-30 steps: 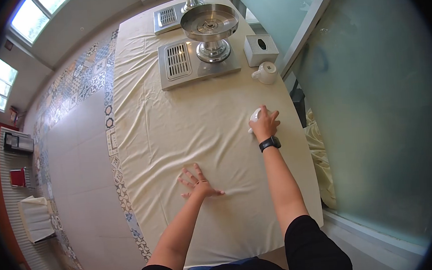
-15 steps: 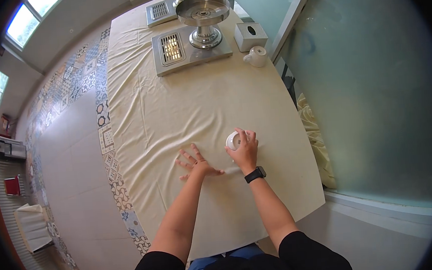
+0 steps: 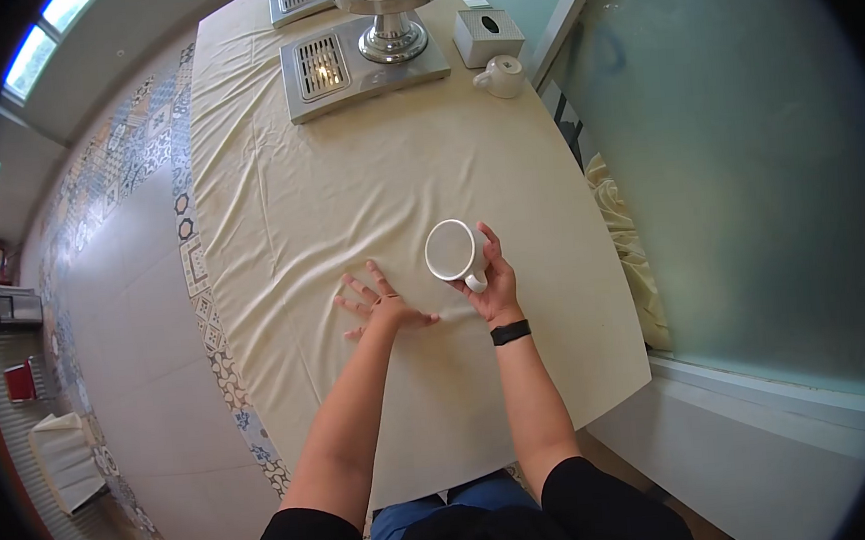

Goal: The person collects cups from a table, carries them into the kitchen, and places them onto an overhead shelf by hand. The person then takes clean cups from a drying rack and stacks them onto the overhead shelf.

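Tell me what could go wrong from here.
The cup is in the right hand alone, so it might slip. The cloth is creased around the left hand; a cup set on a fold could tilt. The other cup stands near the cloth's right edge, so a tug might shift it.

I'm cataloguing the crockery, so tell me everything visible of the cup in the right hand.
The white cup looks ceramic, with a round rim, a shaded, greyish interior and one handle on its near side. Its mouth faces the camera. The right hand holds it from its right side, over the cream tablecloth.
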